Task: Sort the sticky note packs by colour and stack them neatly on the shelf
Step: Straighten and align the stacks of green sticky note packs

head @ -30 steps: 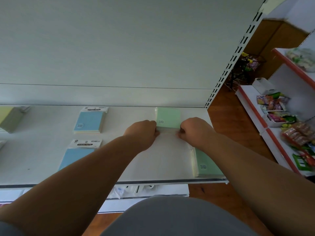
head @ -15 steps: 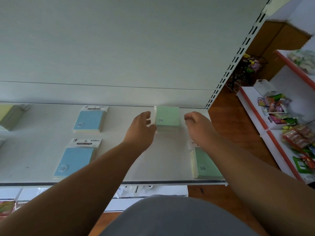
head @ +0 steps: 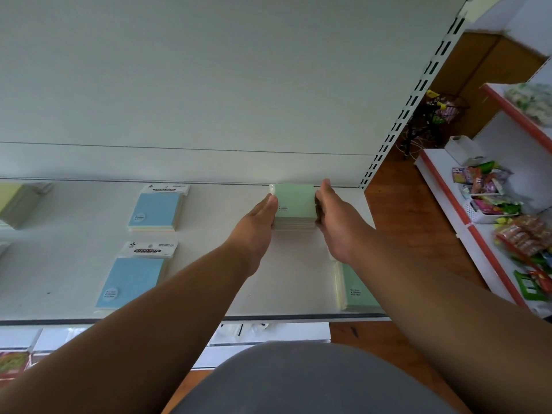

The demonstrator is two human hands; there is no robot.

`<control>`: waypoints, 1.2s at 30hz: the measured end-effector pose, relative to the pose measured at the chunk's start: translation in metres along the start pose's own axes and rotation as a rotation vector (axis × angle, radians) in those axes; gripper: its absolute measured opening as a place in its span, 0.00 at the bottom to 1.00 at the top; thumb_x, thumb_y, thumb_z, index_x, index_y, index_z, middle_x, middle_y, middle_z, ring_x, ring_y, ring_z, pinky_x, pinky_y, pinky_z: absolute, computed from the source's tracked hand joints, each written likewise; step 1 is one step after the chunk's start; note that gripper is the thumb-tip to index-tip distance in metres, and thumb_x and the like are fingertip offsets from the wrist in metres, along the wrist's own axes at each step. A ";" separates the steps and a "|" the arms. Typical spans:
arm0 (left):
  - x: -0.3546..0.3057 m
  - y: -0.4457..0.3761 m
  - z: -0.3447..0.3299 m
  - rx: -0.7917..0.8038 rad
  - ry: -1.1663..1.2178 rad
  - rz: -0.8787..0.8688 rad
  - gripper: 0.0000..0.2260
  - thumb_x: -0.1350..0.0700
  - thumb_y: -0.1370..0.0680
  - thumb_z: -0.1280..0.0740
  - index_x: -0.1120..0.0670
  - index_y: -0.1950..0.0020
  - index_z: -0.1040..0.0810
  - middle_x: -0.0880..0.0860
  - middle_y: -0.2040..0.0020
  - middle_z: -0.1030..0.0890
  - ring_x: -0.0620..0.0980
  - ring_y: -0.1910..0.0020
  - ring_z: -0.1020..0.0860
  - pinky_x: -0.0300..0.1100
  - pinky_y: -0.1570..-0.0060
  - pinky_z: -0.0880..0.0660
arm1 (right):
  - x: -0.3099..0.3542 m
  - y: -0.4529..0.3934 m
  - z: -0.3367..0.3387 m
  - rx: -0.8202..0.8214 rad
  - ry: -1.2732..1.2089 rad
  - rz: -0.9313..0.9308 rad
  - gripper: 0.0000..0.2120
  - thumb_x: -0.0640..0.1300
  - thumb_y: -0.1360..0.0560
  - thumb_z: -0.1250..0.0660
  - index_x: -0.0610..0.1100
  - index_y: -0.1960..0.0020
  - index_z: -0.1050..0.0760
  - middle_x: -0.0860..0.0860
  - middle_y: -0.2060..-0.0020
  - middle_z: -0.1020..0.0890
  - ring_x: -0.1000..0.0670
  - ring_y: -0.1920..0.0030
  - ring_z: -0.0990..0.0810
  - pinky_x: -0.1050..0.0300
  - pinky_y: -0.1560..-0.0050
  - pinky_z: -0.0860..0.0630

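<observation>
Both hands have closed in from a loose hover: left hand (head: 259, 218) and right hand (head: 337, 218) now press flat, straight fingers against either side of the green stack (head: 295, 208) at the shelf (head: 209, 264) back. Squeeze evenly, square the edges, release gently. Blue packs (head: 155, 209) lie left; another green pack (head: 357, 289) near the front edge. Snack racks (head: 493, 204) stand right, over wooden floor.

Pastel packs on a white shelf (head: 209, 279)

Green stack (head: 294, 204) and green pack (head: 357, 291); two blue packs (head: 155, 209) (head: 131, 282) with white headers; pale yellow stack (head: 18, 201); neighbouring shelves (head: 448, 192) edged red.
</observation>
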State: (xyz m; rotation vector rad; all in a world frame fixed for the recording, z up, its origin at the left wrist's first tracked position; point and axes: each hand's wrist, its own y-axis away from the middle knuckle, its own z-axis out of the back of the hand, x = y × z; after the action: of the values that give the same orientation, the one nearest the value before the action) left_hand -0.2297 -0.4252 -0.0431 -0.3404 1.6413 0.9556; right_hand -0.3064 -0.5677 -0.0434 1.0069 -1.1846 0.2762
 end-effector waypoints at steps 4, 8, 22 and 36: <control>0.003 0.001 0.001 0.000 0.032 0.039 0.28 0.30 0.34 0.38 0.38 0.38 0.23 0.43 0.40 0.19 0.45 0.37 0.24 0.47 0.31 0.35 | -0.006 0.007 -0.006 -0.026 -0.025 -0.031 0.60 0.85 0.56 0.41 0.55 0.30 0.30 0.54 0.33 0.25 0.50 0.32 0.29 0.46 0.27 0.39; 0.005 -0.004 0.002 0.013 -0.020 0.060 0.31 0.27 0.35 0.39 0.37 0.35 0.25 0.43 0.38 0.21 0.46 0.36 0.25 0.48 0.30 0.35 | -0.008 0.001 -0.007 -0.058 -0.045 -0.058 0.62 0.85 0.58 0.40 0.55 0.30 0.30 0.53 0.33 0.25 0.49 0.32 0.29 0.45 0.27 0.38; -0.001 0.005 0.003 -0.007 -0.073 0.127 0.26 0.28 0.34 0.40 0.41 0.45 0.19 0.46 0.43 0.18 0.47 0.41 0.23 0.44 0.39 0.31 | 0.000 0.005 -0.003 -0.085 -0.045 -0.070 0.48 0.79 0.46 0.41 0.51 0.35 0.25 0.53 0.40 0.20 0.49 0.38 0.23 0.46 0.31 0.34; 0.003 0.016 0.009 -0.188 -0.569 -0.125 0.17 0.61 0.20 0.44 0.51 0.37 0.21 0.48 0.44 0.20 0.48 0.50 0.24 0.37 0.50 0.31 | 0.007 0.039 0.008 -0.191 0.780 0.207 0.19 0.38 0.21 0.44 0.40 0.31 0.28 0.43 0.37 0.21 0.44 0.38 0.23 0.49 0.36 0.26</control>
State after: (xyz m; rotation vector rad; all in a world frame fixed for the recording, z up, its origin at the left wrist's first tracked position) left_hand -0.2354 -0.4074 -0.0396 -0.2621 1.0060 1.0014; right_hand -0.3337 -0.5543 -0.0174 0.5184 -0.5791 0.6398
